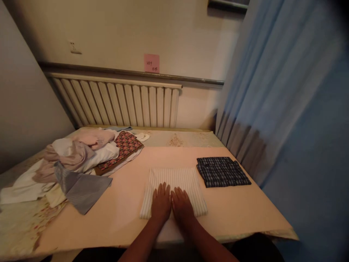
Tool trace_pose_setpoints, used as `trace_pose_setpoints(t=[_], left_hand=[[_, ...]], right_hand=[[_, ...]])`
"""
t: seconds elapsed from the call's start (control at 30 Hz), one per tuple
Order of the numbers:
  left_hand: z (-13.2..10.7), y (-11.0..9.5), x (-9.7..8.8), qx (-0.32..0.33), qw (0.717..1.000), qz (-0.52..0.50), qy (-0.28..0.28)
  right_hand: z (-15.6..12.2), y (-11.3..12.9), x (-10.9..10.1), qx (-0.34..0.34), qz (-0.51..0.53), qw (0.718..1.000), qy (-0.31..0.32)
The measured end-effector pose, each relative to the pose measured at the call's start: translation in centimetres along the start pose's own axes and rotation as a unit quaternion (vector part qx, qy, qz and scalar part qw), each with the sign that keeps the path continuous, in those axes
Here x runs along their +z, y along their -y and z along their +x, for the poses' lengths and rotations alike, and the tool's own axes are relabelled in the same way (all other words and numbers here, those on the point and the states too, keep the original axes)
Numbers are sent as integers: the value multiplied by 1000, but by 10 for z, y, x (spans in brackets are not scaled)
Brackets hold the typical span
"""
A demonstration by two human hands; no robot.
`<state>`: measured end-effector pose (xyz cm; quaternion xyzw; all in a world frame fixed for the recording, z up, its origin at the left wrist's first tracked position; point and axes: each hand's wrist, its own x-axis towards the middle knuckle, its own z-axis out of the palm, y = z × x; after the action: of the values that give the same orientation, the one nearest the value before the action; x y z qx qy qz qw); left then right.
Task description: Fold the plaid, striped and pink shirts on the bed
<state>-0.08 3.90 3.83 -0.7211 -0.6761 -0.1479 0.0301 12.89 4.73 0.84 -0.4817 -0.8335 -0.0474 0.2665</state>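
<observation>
A white cloth with thin dark stripes (174,176), folded into a rough rectangle, lies flat in front of me. My left hand (161,202) rests palm down on it, fingers stretched out. Close beside it, my right hand (182,205) lies flat on the same cloth, fingers extended too. Neither hand grips anything. Parts of the cloth's near edge are hidden under my hands and wrists. To the right lies a folded dark plaid cloth (222,171), apart from both hands.
A loose heap of clothes (81,153) covers the left side, with a grey cloth (85,189) and a red patterned cloth (125,147). Beneath everything is a peach sheet (120,218). A radiator (122,100) stands behind; a blue curtain (261,120) hangs along the right.
</observation>
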Motion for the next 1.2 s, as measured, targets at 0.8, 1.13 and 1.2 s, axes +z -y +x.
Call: trace_pose_setpoints(t=[0.8,1.13,1.2], left_hand=[[-25,59,-19,-61,997,46,10],[-44,85,-10,-37,997,38,-60],[-44,85,-10,-38,996,40,-70]], right_hand=[[-22,-38,-46,61,-33,997,38],[30,-68,-68,81,45,992,90],[65,-74,-70,78,74,988,112]])
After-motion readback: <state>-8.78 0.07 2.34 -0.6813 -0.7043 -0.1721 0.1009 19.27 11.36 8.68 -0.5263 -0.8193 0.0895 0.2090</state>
